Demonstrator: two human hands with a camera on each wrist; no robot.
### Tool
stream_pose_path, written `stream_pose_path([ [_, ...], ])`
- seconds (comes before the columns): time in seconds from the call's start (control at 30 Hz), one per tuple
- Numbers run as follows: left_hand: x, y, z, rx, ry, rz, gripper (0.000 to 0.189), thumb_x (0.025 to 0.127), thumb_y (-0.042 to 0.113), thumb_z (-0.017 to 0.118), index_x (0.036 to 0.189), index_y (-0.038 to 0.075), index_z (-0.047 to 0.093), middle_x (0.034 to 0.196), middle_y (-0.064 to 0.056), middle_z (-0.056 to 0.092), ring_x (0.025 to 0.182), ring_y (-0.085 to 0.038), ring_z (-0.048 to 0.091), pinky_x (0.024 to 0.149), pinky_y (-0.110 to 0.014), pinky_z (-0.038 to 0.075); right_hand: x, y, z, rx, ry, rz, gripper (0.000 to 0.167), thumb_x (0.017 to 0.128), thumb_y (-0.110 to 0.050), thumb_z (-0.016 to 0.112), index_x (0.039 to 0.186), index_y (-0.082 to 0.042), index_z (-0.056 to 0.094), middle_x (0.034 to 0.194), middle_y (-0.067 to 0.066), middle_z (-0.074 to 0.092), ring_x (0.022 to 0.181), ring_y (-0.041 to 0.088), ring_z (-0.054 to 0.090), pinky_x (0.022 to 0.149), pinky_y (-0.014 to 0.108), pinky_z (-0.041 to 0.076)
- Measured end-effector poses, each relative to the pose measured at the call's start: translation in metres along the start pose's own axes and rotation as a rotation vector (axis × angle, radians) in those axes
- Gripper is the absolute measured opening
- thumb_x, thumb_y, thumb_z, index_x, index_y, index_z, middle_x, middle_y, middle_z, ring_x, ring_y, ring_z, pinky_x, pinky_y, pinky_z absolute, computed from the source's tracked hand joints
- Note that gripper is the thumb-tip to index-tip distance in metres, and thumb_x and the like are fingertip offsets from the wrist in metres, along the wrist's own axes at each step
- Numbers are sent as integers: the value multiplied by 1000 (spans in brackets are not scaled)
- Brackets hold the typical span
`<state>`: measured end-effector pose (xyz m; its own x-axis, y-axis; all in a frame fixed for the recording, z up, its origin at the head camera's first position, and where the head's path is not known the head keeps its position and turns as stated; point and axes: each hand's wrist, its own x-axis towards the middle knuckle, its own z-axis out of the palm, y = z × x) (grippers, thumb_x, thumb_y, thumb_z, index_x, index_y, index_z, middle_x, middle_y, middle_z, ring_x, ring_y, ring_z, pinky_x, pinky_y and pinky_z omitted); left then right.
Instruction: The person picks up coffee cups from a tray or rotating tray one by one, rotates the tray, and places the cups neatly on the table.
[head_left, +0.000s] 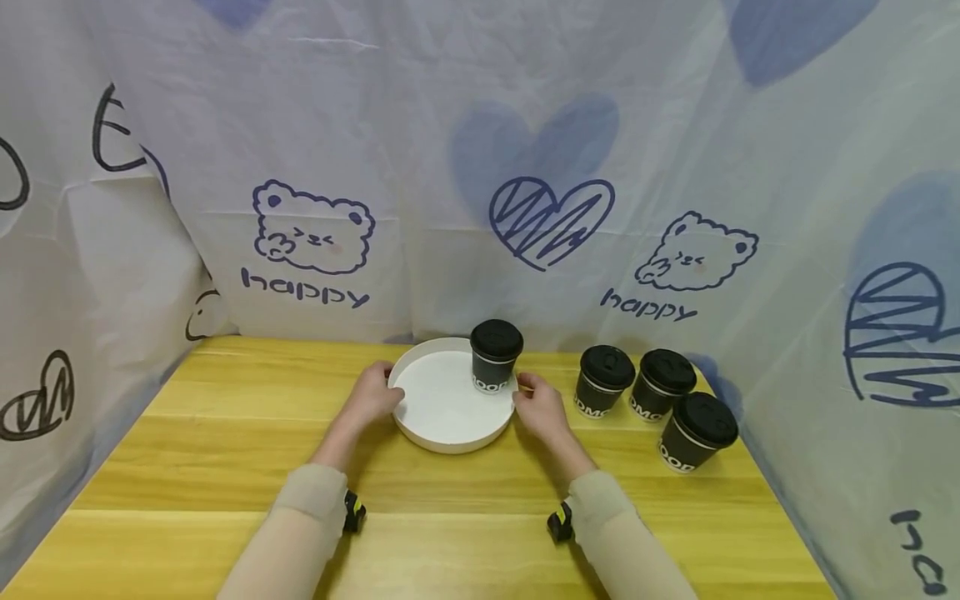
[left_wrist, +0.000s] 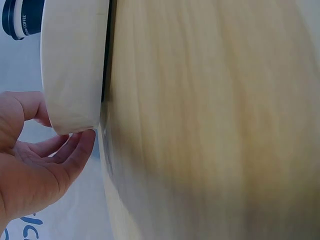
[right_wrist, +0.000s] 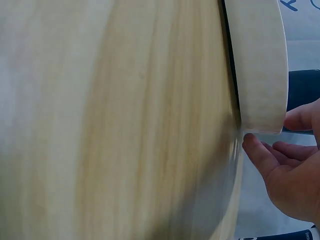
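A round white tray with a low rim is at the far middle of the wooden table. One black lidded paper coffee cup stands upright on its right side. My left hand grips the tray's left rim, thumb over the edge and fingers against the outer wall. Opposite it, my right hand holds the right rim the same way, close beside the cup. In the left wrist view the tray wall sits between thumb and fingers. The right wrist view shows the tray wall pinched likewise.
Several more black lidded cups stand together on the right, among them a left one, a back one and a front one. A white printed cloth hangs behind the wooden table and along both sides.
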<state>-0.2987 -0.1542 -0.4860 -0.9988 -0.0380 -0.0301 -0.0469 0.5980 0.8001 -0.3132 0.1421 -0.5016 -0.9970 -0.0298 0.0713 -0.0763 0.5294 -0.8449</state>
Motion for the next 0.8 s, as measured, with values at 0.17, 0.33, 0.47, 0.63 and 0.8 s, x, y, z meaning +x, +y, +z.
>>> stream_pose_path([
  [0.17,3,0,0,8,-3,5,60,90,2,58,143,-19,43,140,-37,54,131,-46,53,113,-53,45,0,-1,2,-1,-2,2,43,97,-6,57,138,8,61,135,23,66,117,36,67,98,45,56],
  [0.33,1,1,0,5,-9,13,61,88,1,60,142,-21,42,137,-39,54,129,-47,54,111,-53,47,-2,-3,2,-9,-1,5,43,97,-6,56,137,8,61,133,23,66,117,36,67,98,45,57],
  [0.47,-3,3,0,1,-10,12,60,87,1,61,139,-22,43,134,-40,55,125,-47,56,109,-54,48,-4,-3,2,-13,-3,4,45,97,-7,56,139,8,60,133,24,66,117,36,67,99,46,56],
  [0.63,-11,5,3,-19,-14,-5,63,86,1,61,141,-22,41,135,-40,54,125,-47,56,108,-53,50,-9,-2,1,-11,-9,-1,47,97,-7,58,141,8,58,135,25,65,117,36,66,100,46,55],
  [0.8,-18,7,5,-42,-11,-14,65,87,0,59,144,-22,37,138,-40,52,127,-46,55,107,-52,51,-17,-4,2,11,-14,-6,51,97,-7,60,145,9,53,139,25,62,120,36,65,102,47,55],
])
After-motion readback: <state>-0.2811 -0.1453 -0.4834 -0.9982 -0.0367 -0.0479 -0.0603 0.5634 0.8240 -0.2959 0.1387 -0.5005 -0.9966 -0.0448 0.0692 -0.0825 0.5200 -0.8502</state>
